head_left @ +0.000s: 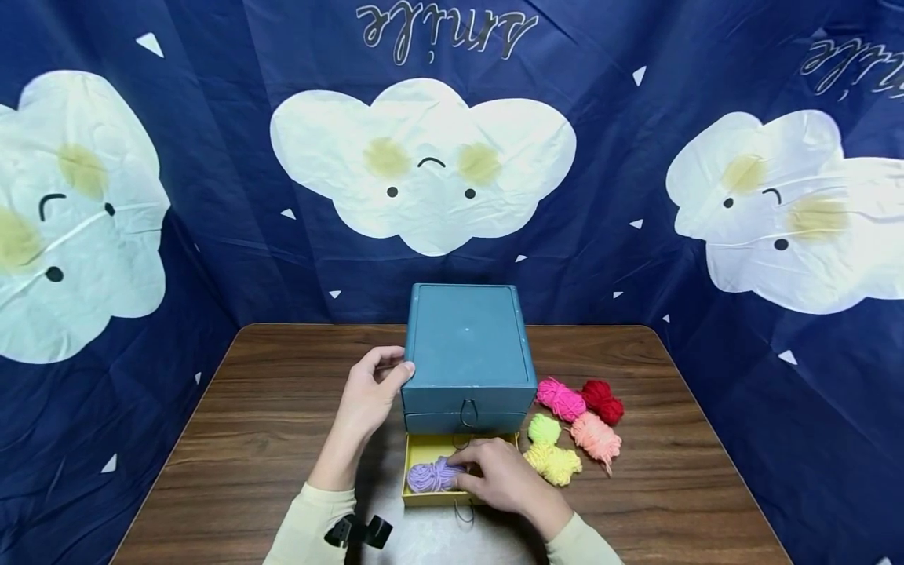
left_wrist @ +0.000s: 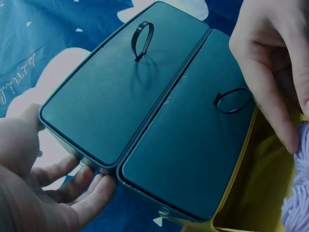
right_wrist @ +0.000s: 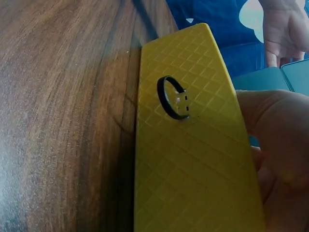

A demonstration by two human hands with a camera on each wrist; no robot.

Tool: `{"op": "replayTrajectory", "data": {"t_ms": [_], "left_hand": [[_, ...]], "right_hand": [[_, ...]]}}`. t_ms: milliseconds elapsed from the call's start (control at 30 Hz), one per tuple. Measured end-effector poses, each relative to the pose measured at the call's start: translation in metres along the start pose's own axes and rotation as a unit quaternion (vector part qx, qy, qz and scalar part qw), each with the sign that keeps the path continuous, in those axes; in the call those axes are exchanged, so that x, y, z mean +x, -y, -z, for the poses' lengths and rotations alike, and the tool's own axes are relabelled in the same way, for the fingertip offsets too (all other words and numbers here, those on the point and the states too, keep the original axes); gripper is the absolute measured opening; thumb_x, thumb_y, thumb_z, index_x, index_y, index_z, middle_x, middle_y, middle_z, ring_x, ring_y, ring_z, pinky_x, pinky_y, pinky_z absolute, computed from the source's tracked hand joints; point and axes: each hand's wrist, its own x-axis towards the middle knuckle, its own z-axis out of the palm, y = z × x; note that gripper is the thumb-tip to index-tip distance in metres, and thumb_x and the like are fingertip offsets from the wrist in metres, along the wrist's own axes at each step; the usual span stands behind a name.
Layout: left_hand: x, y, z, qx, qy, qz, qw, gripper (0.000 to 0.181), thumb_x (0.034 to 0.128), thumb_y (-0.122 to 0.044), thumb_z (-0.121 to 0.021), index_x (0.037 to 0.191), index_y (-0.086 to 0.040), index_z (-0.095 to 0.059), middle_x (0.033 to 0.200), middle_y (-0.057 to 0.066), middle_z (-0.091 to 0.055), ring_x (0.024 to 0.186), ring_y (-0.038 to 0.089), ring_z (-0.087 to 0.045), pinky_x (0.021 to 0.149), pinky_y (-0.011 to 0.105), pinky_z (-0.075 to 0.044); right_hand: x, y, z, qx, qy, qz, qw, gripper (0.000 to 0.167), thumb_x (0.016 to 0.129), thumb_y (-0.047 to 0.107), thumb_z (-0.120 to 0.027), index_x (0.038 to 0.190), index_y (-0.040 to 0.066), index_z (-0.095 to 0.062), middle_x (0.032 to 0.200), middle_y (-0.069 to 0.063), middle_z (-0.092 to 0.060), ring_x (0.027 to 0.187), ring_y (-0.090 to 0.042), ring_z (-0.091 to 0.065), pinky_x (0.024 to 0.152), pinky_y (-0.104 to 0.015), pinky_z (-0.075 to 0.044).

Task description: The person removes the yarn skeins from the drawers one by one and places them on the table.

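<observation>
A teal drawer box [head_left: 468, 337] stands on the table with its yellow bottom drawer [head_left: 424, 447] pulled out. Against the box's left side rest the fingers of my left hand [head_left: 370, 392], the thumb at its top front corner. In the drawer lies a skein of purple yarn [head_left: 432, 475]. My right hand [head_left: 497, 475] pinches the skein's right end between thumb and fingers. The left wrist view shows a fingertip against the purple strands. Black loop pulls [left_wrist: 142, 41] hang on the drawer fronts; another loop [right_wrist: 169, 96] is on the yellow front.
Right of the box lie several yarn skeins on the wooden table [head_left: 268, 424]: hot pink [head_left: 561, 399], dark red [head_left: 603, 402], peach [head_left: 596, 438], lime green [head_left: 544, 429] and pale yellow [head_left: 554, 464]. A dark blue curtain [head_left: 233, 196] with printed clouds surrounds the table.
</observation>
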Motion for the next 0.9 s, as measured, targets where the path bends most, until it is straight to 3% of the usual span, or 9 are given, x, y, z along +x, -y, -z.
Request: {"op": "replayTrajectory", "data": {"t_ms": [333, 900], "left_hand": [[0.0012, -0.0015, -0.0007, 0.000, 0.000, 0.000, 1.0000, 0.037, 0.0964, -0.015, -0.070, 0.131, -0.003, -0.064, 0.122, 0.018, -0.067, 0.096, 0.012, -0.063, 0.079, 0.023, -0.053], [0.0037, 0.0012, -0.0009, -0.003, -0.002, 0.002, 1.0000, 0.036, 0.0958, -0.011, -0.070, 0.130, -0.001, -0.064, 0.120, 0.020, -0.067, 0.094, 0.013, -0.063, 0.077, 0.022, -0.053]], "right_hand": [[0.0040, -0.0083, -0.0045, 0.000, -0.018, -0.012, 0.9998, 0.019, 0.084, 0.018, -0.081, 0.103, 0.022, -0.081, 0.104, 0.008, -0.077, 0.098, -0.011, -0.071, 0.087, -0.029, -0.056], [-0.0044, -0.0096, 0.0019, -0.024, -0.101, 0.004, 0.9946, 0.013, 0.081, 0.015, -0.083, 0.091, 0.023, -0.081, 0.092, 0.011, -0.077, 0.085, -0.009, -0.072, 0.076, -0.027, -0.056]]}}
